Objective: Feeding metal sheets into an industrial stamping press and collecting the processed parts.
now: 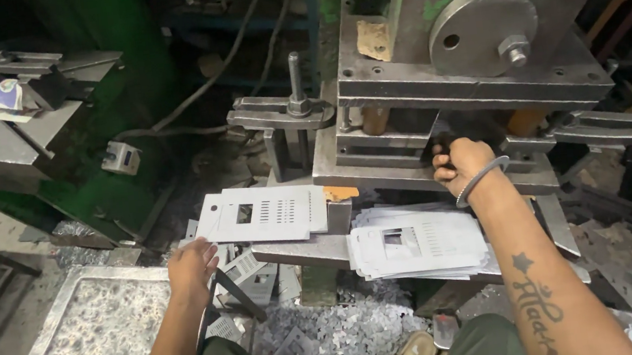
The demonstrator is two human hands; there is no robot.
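Observation:
My right hand (pixel 460 166) reaches into the gap of a grey press die (pixel 392 145), fingers curled around something dark that I cannot make out. A metal bangle sits on that wrist. My left hand (pixel 191 267) hovers low beside a white punched metal sheet (pixel 265 213), fingers loosely spread near its lower left corner. That sheet lies on a steel block. A stack of similar white punched sheets (pixel 419 249) rests below my right forearm.
A heavy press with a round steel disc (pixel 482 30) rises at the back right. A green machine frame (pixel 100 162) stands at left. A metal tray of shavings (pixel 88 338) lies lower left. Punched scraps (pixel 342 333) litter the floor by my sandal.

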